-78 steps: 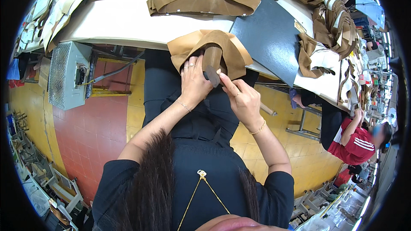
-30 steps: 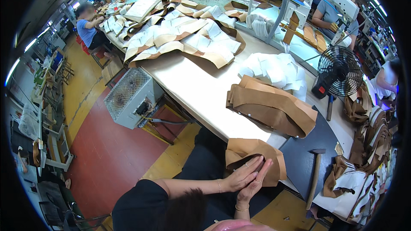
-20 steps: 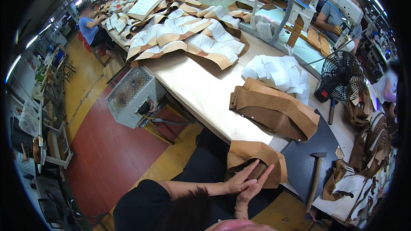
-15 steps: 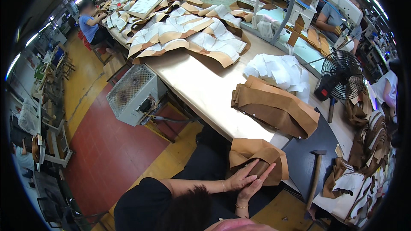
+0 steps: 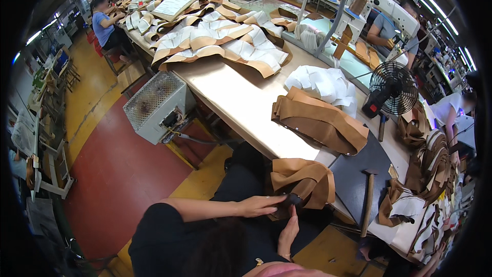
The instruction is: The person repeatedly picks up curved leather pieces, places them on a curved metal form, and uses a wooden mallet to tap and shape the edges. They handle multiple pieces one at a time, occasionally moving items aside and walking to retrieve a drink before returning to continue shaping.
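Brown folded piece [image 5: 307, 179], which lay over the lap at the near edge of the bench [image 5: 246, 107]. The palms, flanking its middle a moment earlier, had come away, and contact had shifted to a dark rounded part [image 5: 293, 199] at its near end; handling thus appeared to have passed from flat palms to fingertips. The left hand [image 5: 259, 206] was extended, fingers straight towards that part; the right hand [image 5: 289, 231] was partly curled, one finger raised against it. Blur and shadow left unclear whether either hand gripped it. Around, in descending size: a panel heap [image 5: 220, 38] covered the bench's left end; a black board [image 5: 348, 174] lay along the near edge; a folded bundle [image 5: 323, 123] blocked the surface just beyond the piece; a fan [image 5: 393, 88] stood towards the far edge; a hammer [image 5: 367, 202] rested on the board, its handle jutting past the near edge.
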Demonstrator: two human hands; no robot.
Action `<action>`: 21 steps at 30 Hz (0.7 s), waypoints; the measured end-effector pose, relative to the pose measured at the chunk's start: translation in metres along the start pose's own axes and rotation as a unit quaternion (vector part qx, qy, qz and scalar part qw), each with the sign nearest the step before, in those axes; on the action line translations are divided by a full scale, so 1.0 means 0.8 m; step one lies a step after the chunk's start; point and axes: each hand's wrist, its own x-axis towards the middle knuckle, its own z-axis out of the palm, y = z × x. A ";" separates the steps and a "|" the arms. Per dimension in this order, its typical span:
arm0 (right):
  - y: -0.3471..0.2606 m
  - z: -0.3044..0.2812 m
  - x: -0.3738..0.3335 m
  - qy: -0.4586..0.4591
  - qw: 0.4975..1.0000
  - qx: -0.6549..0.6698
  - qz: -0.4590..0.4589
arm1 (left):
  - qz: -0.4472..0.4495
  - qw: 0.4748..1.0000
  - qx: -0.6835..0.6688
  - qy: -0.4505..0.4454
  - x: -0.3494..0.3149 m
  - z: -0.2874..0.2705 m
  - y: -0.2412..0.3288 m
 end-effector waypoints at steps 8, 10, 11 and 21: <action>0.057 -0.048 0.062 0.038 0.923 0.275 0.265 | -0.350 0.748 -0.532 0.186 0.013 -0.035 -0.038; 0.042 -0.047 0.076 0.019 0.905 0.344 0.249 | -0.350 0.734 -0.564 0.145 0.034 -0.038 -0.038; 0.041 -0.050 0.077 0.027 0.900 0.356 0.252 | -0.340 0.722 -0.585 0.145 0.041 -0.036 -0.034; -0.032 -0.144 0.072 0.124 0.960 0.242 0.074 | -0.205 0.838 -0.409 0.297 0.058 -0.119 0.032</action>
